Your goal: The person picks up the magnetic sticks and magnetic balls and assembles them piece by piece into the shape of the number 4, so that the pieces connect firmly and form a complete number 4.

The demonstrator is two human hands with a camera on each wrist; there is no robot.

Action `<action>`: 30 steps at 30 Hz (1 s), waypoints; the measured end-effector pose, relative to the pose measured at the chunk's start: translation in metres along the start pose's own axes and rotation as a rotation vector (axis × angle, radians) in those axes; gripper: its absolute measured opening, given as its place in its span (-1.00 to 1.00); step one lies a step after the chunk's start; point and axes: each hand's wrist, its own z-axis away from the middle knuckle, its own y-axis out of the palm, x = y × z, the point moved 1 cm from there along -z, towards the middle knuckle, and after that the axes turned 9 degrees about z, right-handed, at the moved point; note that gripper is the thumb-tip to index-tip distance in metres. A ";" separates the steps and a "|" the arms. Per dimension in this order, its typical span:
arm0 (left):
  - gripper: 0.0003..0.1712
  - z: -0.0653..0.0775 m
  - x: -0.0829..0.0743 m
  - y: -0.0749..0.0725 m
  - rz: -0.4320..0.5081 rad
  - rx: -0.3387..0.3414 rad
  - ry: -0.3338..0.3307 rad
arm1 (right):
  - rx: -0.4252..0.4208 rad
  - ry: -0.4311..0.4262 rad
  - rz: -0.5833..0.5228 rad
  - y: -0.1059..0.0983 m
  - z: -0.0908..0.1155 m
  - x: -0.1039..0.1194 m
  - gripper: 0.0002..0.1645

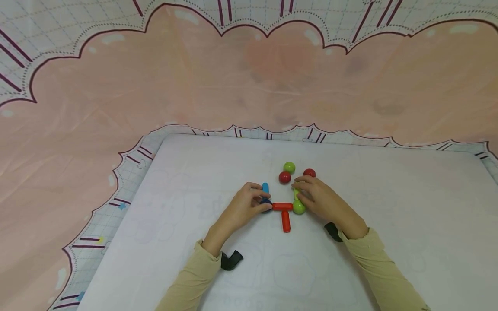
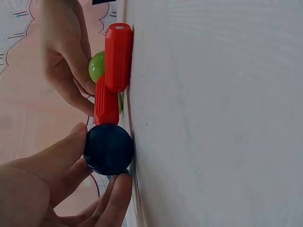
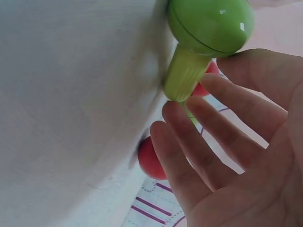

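My left hand (image 1: 246,204) pinches a dark blue ball (image 2: 109,149), thumb on one side and fingertips on the other. A light blue rod (image 1: 265,188) reaches up from that ball beside the fingers. From the ball a red rod (image 1: 282,206) runs across to a green ball (image 1: 298,207), and a second red rod (image 1: 286,221) points down from its middle. Fingers loosely spread, my right hand (image 1: 320,196) is at the green ball and its yellow-green rod (image 3: 187,73). The thumb tip lies against the ball; other fingertips are close to the rod's end.
Beyond the hands lie another green ball (image 1: 289,167), a red ball (image 1: 284,177) and a second red ball (image 1: 309,172), which the right fingers partly cover. Everything sits on a white tabletop (image 1: 186,172). Behind it hangs a pink patterned cloth (image 1: 233,82). Black straps (image 1: 232,261) show at the wrists.
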 end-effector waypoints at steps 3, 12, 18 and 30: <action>-0.68 0.000 0.000 0.000 -0.005 -0.003 0.004 | -0.013 -0.014 0.011 -0.002 -0.001 0.001 -0.59; -0.68 0.001 -0.001 -0.001 -0.005 -0.006 0.002 | 0.001 -0.009 0.011 -0.010 -0.008 0.004 -0.60; -0.69 0.001 -0.001 -0.001 -0.002 -0.005 0.007 | 0.007 -0.008 0.021 -0.014 -0.014 0.009 -0.54; -0.69 0.000 0.000 -0.001 -0.002 -0.001 0.024 | -0.018 -0.043 0.049 -0.016 -0.024 0.012 -0.54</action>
